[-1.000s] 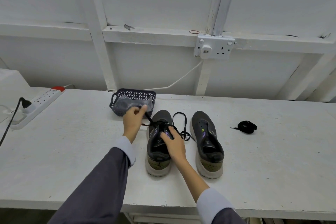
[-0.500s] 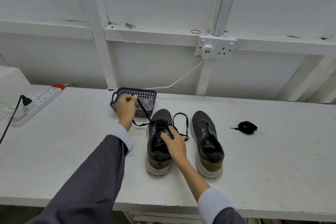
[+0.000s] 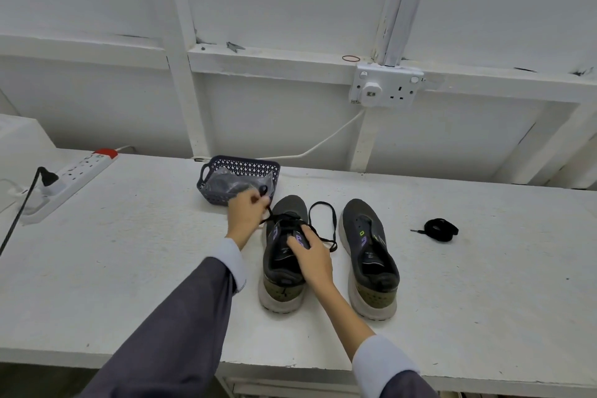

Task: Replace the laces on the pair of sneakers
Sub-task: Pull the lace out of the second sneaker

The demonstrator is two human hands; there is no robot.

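Two dark grey sneakers stand side by side on the white bench, toes away from me. My left hand point(image 3: 246, 214) pinches one end of a black lace point(image 3: 323, 223) just left of the left sneaker point(image 3: 284, 268), and the lace's other end loops between the shoes. My right hand point(image 3: 310, 255) holds the tongue area of that sneaker, fingers curled over it. The right sneaker point(image 3: 368, 255) has no lace in it. A coiled black lace point(image 3: 441, 229) lies to its right.
A dark perforated basket point(image 3: 237, 178) with a plastic bag inside stands behind the left sneaker. A white power strip point(image 3: 69, 179) with a black plug lies at the far left. A wall socket point(image 3: 386, 89) with a white cable sits on the back wall.
My left hand, which had lifted the lace end up in front of the basket, has come back down and right, close to the left sneaker's toe. The right hand stays on the shoe.
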